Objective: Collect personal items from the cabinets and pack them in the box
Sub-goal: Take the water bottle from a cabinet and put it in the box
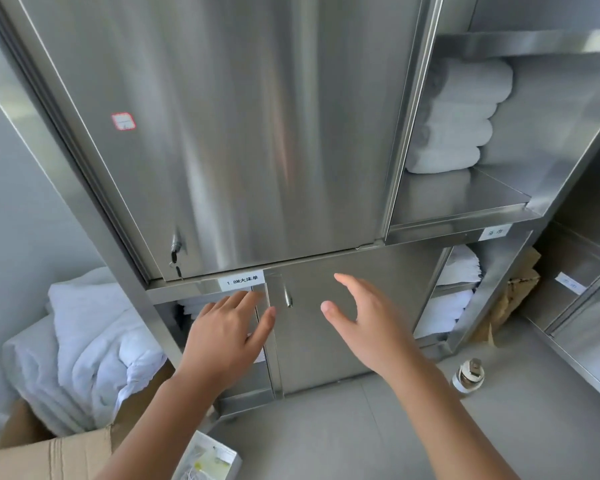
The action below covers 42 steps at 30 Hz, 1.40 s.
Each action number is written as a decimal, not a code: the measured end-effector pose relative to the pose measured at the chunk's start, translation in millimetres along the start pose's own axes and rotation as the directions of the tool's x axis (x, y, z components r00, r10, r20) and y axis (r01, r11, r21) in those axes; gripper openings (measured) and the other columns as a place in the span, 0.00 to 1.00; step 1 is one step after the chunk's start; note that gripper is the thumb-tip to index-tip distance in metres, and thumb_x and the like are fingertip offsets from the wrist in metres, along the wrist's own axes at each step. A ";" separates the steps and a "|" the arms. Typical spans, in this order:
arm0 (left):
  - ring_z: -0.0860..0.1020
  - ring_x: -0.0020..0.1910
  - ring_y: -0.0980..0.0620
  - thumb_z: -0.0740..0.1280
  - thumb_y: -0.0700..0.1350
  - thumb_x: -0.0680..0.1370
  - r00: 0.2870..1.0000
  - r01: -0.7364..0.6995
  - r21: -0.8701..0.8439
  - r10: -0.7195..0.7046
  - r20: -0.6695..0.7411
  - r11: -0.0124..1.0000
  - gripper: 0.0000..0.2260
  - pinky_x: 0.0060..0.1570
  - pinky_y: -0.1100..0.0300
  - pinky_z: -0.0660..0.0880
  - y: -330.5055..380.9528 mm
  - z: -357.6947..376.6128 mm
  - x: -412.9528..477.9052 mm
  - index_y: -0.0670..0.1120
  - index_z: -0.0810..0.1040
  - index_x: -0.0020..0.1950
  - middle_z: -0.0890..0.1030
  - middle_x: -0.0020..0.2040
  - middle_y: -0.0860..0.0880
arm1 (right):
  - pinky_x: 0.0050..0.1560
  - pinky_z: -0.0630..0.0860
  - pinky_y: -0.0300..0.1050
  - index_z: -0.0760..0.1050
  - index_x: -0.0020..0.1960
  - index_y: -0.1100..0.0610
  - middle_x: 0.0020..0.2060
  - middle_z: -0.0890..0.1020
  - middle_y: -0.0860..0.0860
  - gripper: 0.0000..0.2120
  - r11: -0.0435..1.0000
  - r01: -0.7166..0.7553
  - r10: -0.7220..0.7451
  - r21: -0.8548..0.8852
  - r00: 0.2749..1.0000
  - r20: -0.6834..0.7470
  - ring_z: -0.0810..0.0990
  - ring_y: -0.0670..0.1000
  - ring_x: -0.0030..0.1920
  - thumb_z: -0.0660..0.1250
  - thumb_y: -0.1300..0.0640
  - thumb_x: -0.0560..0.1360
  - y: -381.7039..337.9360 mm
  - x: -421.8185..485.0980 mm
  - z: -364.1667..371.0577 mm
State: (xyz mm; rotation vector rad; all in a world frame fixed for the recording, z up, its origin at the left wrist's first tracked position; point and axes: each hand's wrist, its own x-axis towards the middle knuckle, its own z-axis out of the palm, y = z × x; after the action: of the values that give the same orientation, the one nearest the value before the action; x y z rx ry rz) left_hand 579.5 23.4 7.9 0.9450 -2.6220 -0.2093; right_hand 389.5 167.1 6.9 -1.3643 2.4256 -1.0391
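Far left, low: cardboard box [49,455], flaps open, white bedding [84,341] heaped over it. Left hand [229,334] is at the left edge of the lower cabinet door [343,341], fingers straight and holding nothing; can't tell if they touch the edge. Folded sheets [187,308] show in the gap behind. Right hand [368,327] is in front of the door, fingers spread, empty. Right: open shelves, stacked towels [458,116] above, folded linen [444,310] below. Small metal fitting [468,375] on the floor.
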 end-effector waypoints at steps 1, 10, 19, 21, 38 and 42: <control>0.80 0.52 0.49 0.49 0.63 0.80 1.000 0.020 -0.005 -0.020 -0.006 1.000 0.24 0.52 0.53 0.73 -7.4 -2.5 -1.7 0.51 0.77 0.60 0.82 0.55 0.54 | 0.68 0.66 0.41 0.66 0.78 0.48 0.73 0.73 0.42 0.28 1.000 0.019 -0.019 -0.004 1.000 0.014 0.69 0.45 0.73 0.63 0.40 0.81 -7.0 3.5 5.3; 0.80 0.48 0.47 0.51 0.62 0.79 0.987 0.129 -0.018 -0.130 -0.091 0.991 0.23 0.48 0.54 0.73 -68.8 -24.0 -12.5 0.51 0.77 0.59 0.82 0.51 0.54 | 0.64 0.66 0.39 0.67 0.77 0.47 0.73 0.73 0.41 0.27 0.988 0.153 -0.150 -0.027 0.983 0.105 0.71 0.45 0.72 0.63 0.40 0.81 -66.5 27.7 60.7; 0.80 0.49 0.49 0.50 0.62 0.80 0.982 0.156 -0.017 -0.157 -0.109 0.988 0.23 0.52 0.55 0.72 -125.2 -44.5 -6.7 0.51 0.77 0.61 0.81 0.54 0.55 | 0.70 0.66 0.42 0.66 0.78 0.46 0.74 0.71 0.40 0.27 0.979 0.201 -0.196 -0.022 0.971 0.133 0.68 0.44 0.74 0.62 0.39 0.81 -113.1 56.3 104.0; 0.80 0.51 0.49 0.50 0.62 0.80 0.985 0.135 -0.025 -0.137 -0.106 0.990 0.23 0.52 0.55 0.72 -130.6 -44.3 0.9 0.52 0.76 0.62 0.81 0.55 0.55 | 0.69 0.66 0.41 0.66 0.78 0.46 0.75 0.71 0.40 0.27 0.982 0.190 -0.186 -0.019 0.975 0.120 0.68 0.44 0.74 0.62 0.39 0.81 -115.8 61.3 106.2; 0.80 0.47 0.44 0.49 0.62 0.80 0.923 -0.379 -0.171 0.384 -0.009 0.909 0.24 0.49 0.52 0.73 55.0 16.5 105.0 0.48 0.77 0.56 0.81 0.48 0.51 | 0.65 0.67 0.41 0.69 0.76 0.47 0.72 0.75 0.42 0.28 0.950 -0.288 0.241 -0.123 0.922 -0.302 0.71 0.45 0.72 0.64 0.39 0.79 21.8 -0.2 -54.7; 0.80 0.49 0.44 0.50 0.61 0.80 0.880 -0.472 -0.151 0.475 -0.013 0.869 0.23 0.50 0.52 0.74 119.0 21.2 118.8 0.48 0.77 0.58 0.81 0.50 0.50 | 0.65 0.71 0.47 0.69 0.76 0.45 0.71 0.75 0.42 0.27 0.937 -0.339 0.290 -0.078 0.884 -0.367 0.72 0.46 0.71 0.64 0.39 0.79 56.1 -18.0 -99.6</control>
State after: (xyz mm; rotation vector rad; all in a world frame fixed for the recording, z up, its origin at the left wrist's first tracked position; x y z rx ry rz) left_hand 416.1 39.0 50.1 0.2287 -2.7177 -0.2872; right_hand 315.7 249.2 41.4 -0.8202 2.9015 -1.1202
